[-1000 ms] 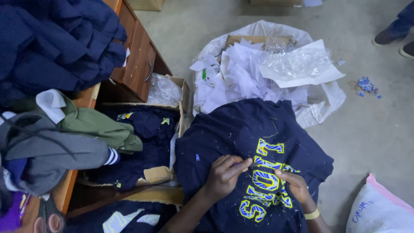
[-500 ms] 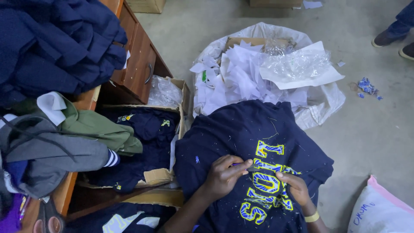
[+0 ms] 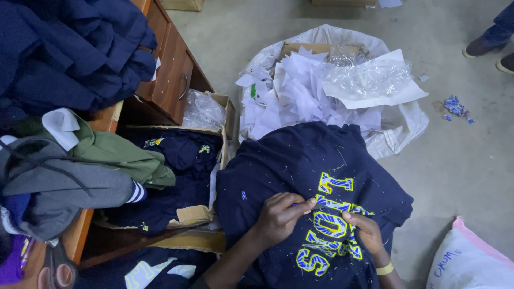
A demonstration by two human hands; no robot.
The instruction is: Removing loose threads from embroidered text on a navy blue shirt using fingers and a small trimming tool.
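A navy garment (image 3: pixel 300 166) with yellow and blue stitched letters (image 3: pixel 332 225) lies spread over my lap. My left hand (image 3: pixel 281 217) rests on it with the fingers pinched on a small thin blue tool (image 3: pixel 300 203) at the letters. My right hand (image 3: pixel 361 229) presses flat on the letters just to the right, a yellow band on its wrist. Loose bits of thread speckle the cloth.
A white sack (image 3: pixel 332 91) of paper scraps and clear plastic sits ahead on the concrete floor. A cardboard box (image 3: pixel 176 176) of navy garments is at left, beside a wooden desk (image 3: pixel 171 80) piled with clothes. Another person's shoes (image 3: pixel 490 48) at top right; a white bag (image 3: pixel 471 262) bottom right.
The view has shifted slightly. My left hand's fingers have worked a little along the letters; the right hand stays pressed on the cloth.
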